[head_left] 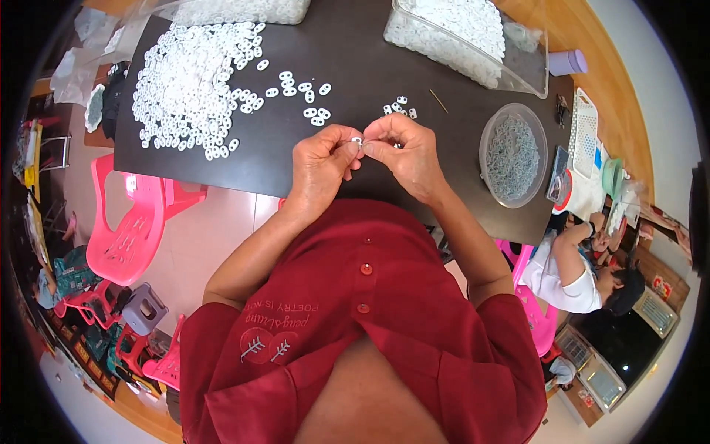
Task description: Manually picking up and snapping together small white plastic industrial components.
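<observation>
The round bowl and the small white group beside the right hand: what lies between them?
In the head view, a thin yellowish stick lies on the dark table roughly between the small white group and the round bowl.

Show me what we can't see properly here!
Head view:
Part of the small white plastic piece: hidden by the person's fingers.
Single shapes of the small grey metal bits in the round clear plastic tub: too small, too jumbled.
Far end of the clear plastic box, upper left: cut off by the top edge.
</observation>
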`<state>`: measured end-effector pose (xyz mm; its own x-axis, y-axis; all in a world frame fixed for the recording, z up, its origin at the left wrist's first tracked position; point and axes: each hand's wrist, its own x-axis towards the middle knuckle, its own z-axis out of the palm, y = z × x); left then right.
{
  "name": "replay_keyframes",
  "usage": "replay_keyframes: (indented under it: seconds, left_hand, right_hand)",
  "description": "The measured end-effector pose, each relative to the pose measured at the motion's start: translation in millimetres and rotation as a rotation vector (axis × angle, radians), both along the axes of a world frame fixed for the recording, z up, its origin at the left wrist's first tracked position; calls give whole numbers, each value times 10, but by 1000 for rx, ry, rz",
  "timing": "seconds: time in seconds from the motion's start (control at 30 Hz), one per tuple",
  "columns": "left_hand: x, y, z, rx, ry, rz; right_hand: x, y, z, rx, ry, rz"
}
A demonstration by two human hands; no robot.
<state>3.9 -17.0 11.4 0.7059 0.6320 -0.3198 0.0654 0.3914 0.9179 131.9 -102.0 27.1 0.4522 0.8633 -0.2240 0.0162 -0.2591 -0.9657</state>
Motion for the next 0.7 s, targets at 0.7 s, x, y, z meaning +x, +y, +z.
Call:
replay_keyframes:
  seconds: [0.7]
  left_hand:
    - [-116, 48, -186, -35, 36, 136]
  right_hand:
    - [-199, 126, -346, 80, 38, -35]
